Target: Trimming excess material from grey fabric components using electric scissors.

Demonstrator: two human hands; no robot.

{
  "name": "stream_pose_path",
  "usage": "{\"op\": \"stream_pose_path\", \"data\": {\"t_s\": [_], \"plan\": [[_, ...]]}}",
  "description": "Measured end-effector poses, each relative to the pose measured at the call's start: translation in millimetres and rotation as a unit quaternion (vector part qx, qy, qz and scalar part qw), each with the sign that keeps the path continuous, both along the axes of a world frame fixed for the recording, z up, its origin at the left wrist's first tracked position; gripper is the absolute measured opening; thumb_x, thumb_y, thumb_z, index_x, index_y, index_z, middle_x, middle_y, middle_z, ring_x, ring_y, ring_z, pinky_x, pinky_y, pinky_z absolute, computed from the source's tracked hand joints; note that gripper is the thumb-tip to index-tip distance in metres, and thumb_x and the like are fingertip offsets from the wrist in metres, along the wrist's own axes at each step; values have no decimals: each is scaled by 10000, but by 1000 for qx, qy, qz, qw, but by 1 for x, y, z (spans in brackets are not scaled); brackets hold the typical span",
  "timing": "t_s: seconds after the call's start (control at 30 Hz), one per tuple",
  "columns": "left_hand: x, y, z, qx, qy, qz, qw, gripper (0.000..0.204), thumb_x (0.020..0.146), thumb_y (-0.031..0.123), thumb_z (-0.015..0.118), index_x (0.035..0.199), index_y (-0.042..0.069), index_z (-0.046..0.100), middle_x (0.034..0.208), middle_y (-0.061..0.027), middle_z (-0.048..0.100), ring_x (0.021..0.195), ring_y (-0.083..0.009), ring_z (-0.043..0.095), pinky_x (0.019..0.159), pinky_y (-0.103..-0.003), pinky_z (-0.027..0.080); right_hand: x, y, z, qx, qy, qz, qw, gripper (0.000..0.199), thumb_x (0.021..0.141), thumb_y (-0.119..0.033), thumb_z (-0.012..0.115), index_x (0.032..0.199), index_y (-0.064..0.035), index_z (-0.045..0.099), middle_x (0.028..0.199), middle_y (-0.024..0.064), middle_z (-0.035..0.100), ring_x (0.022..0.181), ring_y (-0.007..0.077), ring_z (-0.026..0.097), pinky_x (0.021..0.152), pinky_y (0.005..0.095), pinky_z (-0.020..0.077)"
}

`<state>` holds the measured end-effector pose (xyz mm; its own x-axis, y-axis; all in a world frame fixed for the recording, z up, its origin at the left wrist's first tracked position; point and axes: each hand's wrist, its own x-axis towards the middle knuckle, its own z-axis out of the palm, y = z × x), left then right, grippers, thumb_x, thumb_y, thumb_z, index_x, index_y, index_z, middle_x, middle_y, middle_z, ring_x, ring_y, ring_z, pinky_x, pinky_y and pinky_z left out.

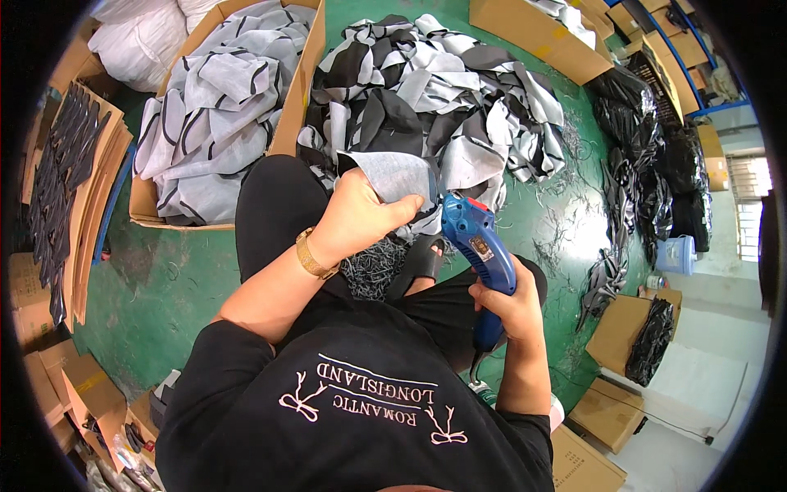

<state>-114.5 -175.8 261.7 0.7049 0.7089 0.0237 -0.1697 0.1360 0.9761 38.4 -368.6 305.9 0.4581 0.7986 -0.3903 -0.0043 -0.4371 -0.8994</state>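
My left hand (pixel 359 220) pinches a light grey fabric piece (pixel 395 179) between thumb and fingers, holding it out above my knees. Wrapped round the handle of a blue handheld electric fabric cutter (pixel 485 246) is my right hand (pixel 518 305). The cutter's head, with a red part on top, is at the right edge of the fabric piece; its blade is too small to make out. Beyond both hands spreads a heap of grey and black fabric pieces (pixel 434 90) on the floor. Dark thread scraps (pixel 369 272) lie between my legs.
To the left, a large cardboard box (pixel 288 111) holds grey fabric with black strips. Stacked cardboard (pixel 94 205) stands at the far left. Black plastic bags (pixel 627 111), a light blue bucket (pixel 675 255) and closed cartons (pixel 608 414) line the right side. Loose threads litter the green floor (pixel 525 225).
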Motion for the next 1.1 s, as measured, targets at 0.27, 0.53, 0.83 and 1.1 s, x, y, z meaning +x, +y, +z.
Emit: {"op": "stream_pose_path", "data": {"t_s": [0.27,0.53,0.83,1.1], "plan": [[-5,-1,-13,9,-1,-89,996,216,800,33,652,1011,-6,627,914,-14,661,834,-80,604,743,-255,492,4,25,-8,72,135,-53,987,376,665,-57,698,998,55,561,740,68,577,567,161,559,532,281,463],[-2,-18,-15,-105,-38,-138,984,288,837,10,646,1120,0,590,1034,-36,649,936,-106,612,811,-267,501,-4,75,-12,105,-147,-34,983,432,662,-128,801,1016,12,597,811,48,625,708,89,572,660,264,489],[4,-3,-17,-323,-109,-67,938,267,839,61,684,1093,14,614,1027,-56,661,912,-158,638,822,-313,508,-3,68,-28,140,134,-34,980,395,681,-48,749,1029,12,572,769,48,598,645,138,583,610,262,476],[-4,15,-26,-359,-121,-98,920,246,848,79,679,1086,42,631,1024,-30,664,922,-136,631,829,-301,498,9,4,-51,64,280,47,957,431,634,-198,741,938,35,544,640,66,514,532,170,519,498,278,423]]}}
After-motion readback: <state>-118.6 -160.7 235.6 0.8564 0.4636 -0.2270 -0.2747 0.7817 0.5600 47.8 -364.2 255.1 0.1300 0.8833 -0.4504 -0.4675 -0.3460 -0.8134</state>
